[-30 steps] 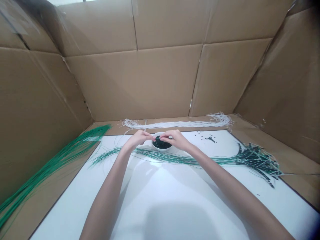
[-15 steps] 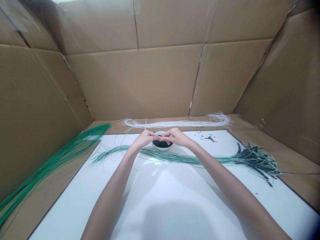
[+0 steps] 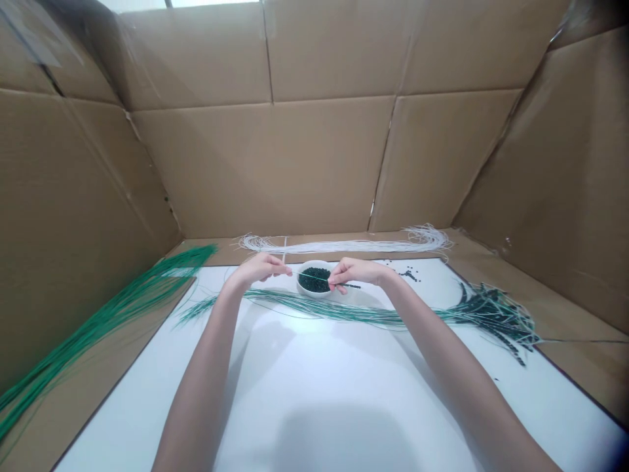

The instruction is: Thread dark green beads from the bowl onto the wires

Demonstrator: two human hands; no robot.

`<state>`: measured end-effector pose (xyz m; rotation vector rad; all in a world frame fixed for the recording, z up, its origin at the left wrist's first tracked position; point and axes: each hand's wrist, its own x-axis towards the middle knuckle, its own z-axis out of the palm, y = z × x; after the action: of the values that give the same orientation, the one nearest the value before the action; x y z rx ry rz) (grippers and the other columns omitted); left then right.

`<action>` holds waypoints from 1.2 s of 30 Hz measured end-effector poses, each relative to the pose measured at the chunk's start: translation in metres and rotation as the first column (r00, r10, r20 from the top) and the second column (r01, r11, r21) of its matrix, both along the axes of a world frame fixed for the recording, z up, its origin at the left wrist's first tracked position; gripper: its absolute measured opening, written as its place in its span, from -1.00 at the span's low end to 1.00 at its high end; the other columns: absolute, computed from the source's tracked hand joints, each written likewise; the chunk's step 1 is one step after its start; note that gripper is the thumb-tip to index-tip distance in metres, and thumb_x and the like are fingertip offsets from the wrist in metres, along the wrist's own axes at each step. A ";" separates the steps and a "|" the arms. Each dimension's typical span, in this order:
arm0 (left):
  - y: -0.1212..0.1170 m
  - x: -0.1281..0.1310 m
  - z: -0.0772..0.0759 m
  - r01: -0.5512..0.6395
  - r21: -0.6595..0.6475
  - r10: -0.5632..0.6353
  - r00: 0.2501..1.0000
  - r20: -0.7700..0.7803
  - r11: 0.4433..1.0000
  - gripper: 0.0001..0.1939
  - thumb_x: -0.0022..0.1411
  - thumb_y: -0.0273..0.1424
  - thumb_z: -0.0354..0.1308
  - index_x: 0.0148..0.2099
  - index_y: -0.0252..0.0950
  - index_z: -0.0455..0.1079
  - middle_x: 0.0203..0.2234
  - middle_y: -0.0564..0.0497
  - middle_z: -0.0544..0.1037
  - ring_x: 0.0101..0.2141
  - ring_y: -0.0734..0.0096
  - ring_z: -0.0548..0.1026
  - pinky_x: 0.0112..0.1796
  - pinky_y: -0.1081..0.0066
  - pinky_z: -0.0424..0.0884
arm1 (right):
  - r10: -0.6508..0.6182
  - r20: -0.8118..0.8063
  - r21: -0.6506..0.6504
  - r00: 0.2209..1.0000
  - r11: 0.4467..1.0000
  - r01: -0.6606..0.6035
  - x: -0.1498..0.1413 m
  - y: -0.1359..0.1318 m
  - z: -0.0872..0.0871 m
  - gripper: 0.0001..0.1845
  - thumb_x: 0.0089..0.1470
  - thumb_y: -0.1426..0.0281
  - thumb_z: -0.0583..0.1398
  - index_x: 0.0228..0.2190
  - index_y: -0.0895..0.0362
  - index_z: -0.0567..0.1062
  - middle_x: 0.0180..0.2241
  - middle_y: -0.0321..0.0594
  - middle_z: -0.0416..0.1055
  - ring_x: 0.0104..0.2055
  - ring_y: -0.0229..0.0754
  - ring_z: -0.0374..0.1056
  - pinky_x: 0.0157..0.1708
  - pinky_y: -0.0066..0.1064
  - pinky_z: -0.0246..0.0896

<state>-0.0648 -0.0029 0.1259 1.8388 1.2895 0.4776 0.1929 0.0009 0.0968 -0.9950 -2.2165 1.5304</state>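
Far left: one long, loose bundle of fine green strands (image 3: 98, 334), lying on brown cardboard and slanting toward the rear. Next, one flat white worktop (image 3: 314, 373) with a dark edge, bearing a second, thinner bundle of green strands (image 3: 324, 309) laid crosswise. Left of centre, above this bundle: the left hand (image 3: 260, 267), fingers pinched on a single thin green strand (image 3: 310, 276), which stretches over the bowl to the other hand. Centre: one round white bowl (image 3: 314, 295), filled with small dark green beads (image 3: 313, 280); behind it, along the rear cardboard, one elongated hank of fine white strands (image 3: 339, 246). Just right of the bowl: the right hand (image 3: 358, 272), fingers closed on the same single strand, a short dark beaded end (image 3: 352, 286) projecting rightward beyond them. Farther right, toward the rear: a scatter of loose dark beads (image 3: 409, 274) on the worktop. Right: the crosswise bundle's fanned end, with dark beaded lengths (image 3: 496, 318). Far right: one tall brown cardboard wall (image 3: 555, 196).
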 end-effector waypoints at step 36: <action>-0.024 0.053 -0.019 0.285 0.545 -0.259 0.957 -0.126 0.789 -0.83 0.08 -0.39 0.04 -0.29 -0.28 0.43 -0.40 0.03 0.52 -0.38 0.45 0.45 -0.33 0.55 0.29 | -0.072 -0.161 -0.198 0.984 0.979 0.040 -0.004 -0.015 0.003 -0.73 -0.05 0.30 0.14 -0.51 0.30 0.44 -0.73 -0.36 0.30 -0.82 -0.53 -0.03 -0.79 -0.57 -0.27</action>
<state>-0.0120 -0.0267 0.1064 2.4947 0.9349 0.7114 0.1885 -0.0137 0.0995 -0.9348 -1.9384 1.7613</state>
